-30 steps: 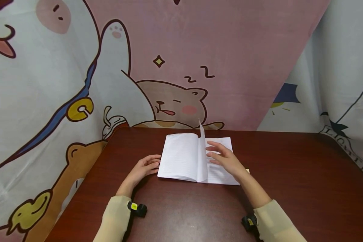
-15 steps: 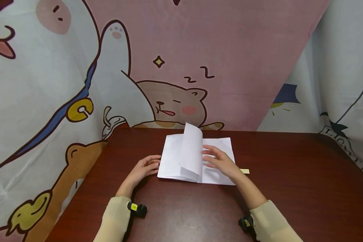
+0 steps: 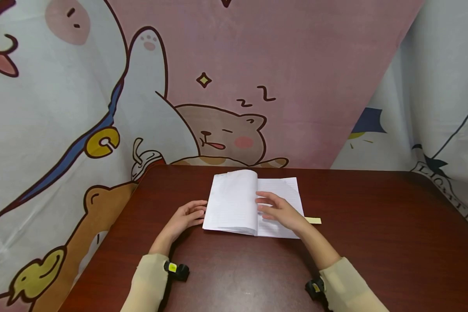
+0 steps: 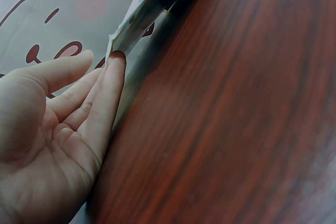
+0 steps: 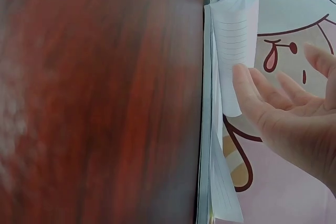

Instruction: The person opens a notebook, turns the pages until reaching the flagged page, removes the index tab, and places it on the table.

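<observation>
An open notebook [image 3: 232, 203] with white ruled pages lies on the table, its left stack of pages bulging near the spine. My left hand [image 3: 184, 220] rests at the notebook's left edge. In the left wrist view its fingers [image 4: 105, 95] touch the edge from beside or below, with the thumb apart from the paper. Over the right page, near the spine, is my right hand [image 3: 282, 212], fingers spread and slightly bent. In the right wrist view a fingertip is close to the curved ruled page [image 5: 233, 40]; contact is hard to tell. Nothing is gripped by either hand.
A pale yellow tab [image 3: 313, 220] sticks out from the notebook's right side onto the dark reddish-brown table [image 3: 374, 225]. Behind the table hangs a cloth printed with cartoon animals [image 3: 234, 134]. Each wrist wears a small black camera [image 3: 178, 270].
A page that stood upright at the spine has swung left and now lies on the left stack. My right hand has moved slightly left; the left hand has stayed in place.
</observation>
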{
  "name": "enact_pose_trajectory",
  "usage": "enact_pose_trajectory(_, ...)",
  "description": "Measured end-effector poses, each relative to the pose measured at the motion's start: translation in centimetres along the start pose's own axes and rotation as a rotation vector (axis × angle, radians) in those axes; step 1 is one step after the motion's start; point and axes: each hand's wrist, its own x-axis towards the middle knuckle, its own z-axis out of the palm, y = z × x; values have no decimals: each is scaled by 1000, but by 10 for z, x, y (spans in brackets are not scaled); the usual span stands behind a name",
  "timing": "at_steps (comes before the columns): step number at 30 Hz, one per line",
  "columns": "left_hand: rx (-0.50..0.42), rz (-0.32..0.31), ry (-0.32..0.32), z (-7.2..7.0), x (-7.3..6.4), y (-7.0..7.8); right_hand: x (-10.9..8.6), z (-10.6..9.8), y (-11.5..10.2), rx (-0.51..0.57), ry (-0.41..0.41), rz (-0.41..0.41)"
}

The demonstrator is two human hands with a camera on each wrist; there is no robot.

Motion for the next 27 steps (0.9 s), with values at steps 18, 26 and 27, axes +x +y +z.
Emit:
enact_pose_trajectory(18, 4, -8, 2, 0, 0, 1, 0, 4, -1, -45, -64, 14)
enact_pose_trajectory(26, 6, -6, 1, 0, 0, 1, 0, 6, -4, -74, -82, 40)
enact_pose_trajectory(27, 7, -5, 0, 0, 0, 1, 0, 6, -4, -77, -82, 42)
